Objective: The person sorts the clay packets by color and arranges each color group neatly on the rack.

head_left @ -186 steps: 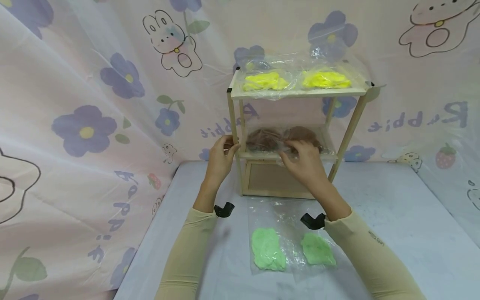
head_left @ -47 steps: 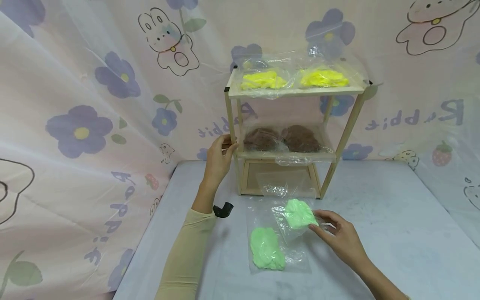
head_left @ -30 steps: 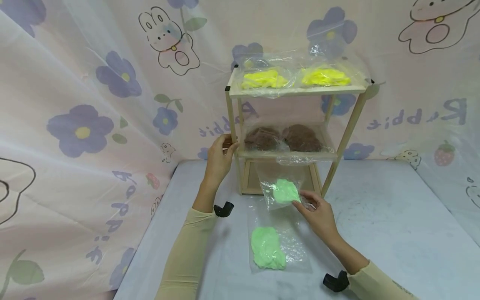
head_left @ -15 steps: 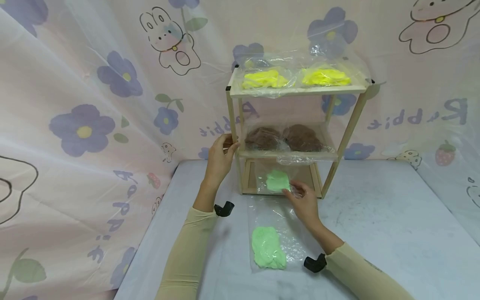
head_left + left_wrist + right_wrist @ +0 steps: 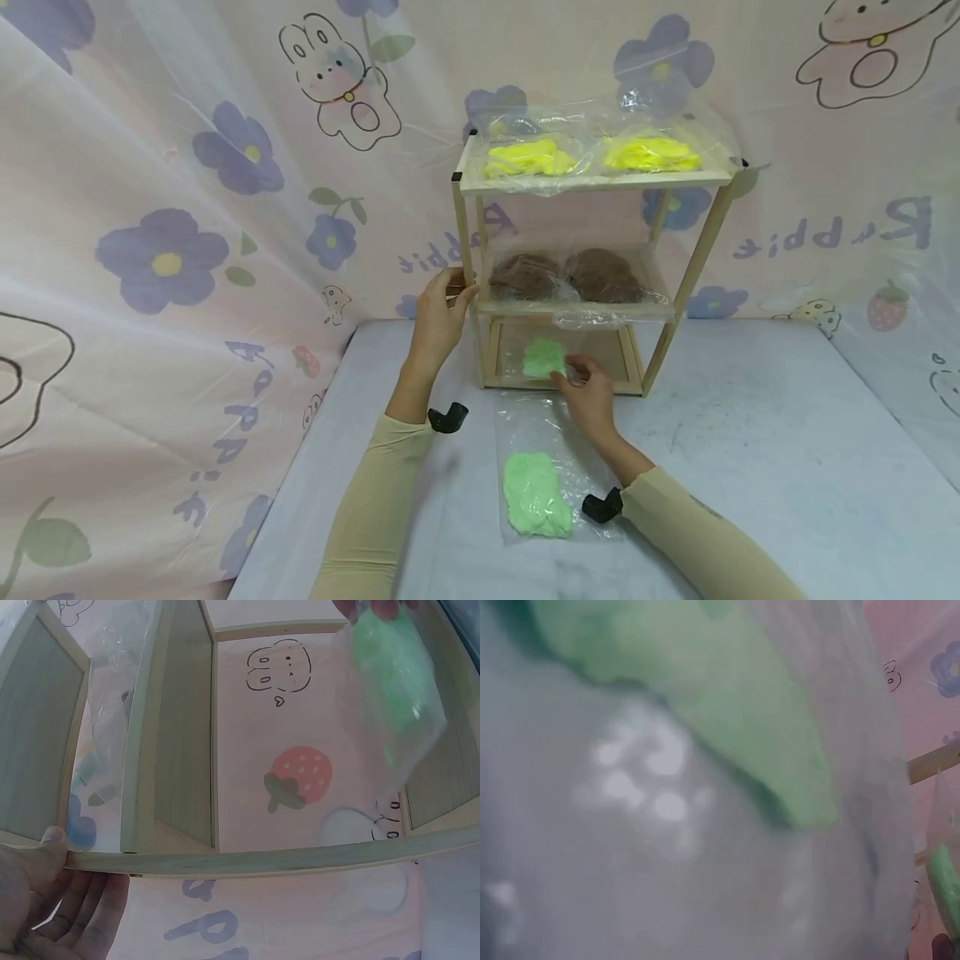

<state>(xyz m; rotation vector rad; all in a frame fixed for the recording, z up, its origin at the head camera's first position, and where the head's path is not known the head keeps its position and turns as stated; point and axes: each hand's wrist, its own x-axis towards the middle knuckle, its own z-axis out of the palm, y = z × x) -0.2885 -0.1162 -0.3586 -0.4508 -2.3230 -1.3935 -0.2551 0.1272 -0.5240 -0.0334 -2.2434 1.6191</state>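
Observation:
My left hand grips the left front post of the small wooden shelf rack; in the left wrist view the thumb and fingers of that hand lie on opposite sides of the post. Between the right thumb and fingers, my right hand pinches a clear bag with a light green soft lump at the lowest level, just above its board. The left wrist view shows this green lump hanging in its bag inside the frame. A second bagged green lump lies on the table before the rack.
Two bagged brown lumps sit on the middle shelf, and bagged yellow lumps on the top one. A white cloth covers the table. Behind hangs a printed curtain. Blurred green fills much of the right wrist view.
The right hand left the brown bags on the middle shelf, picked up the right-hand green bag from the table and carried it up and leftward into the lowest level. The left hand stayed put.

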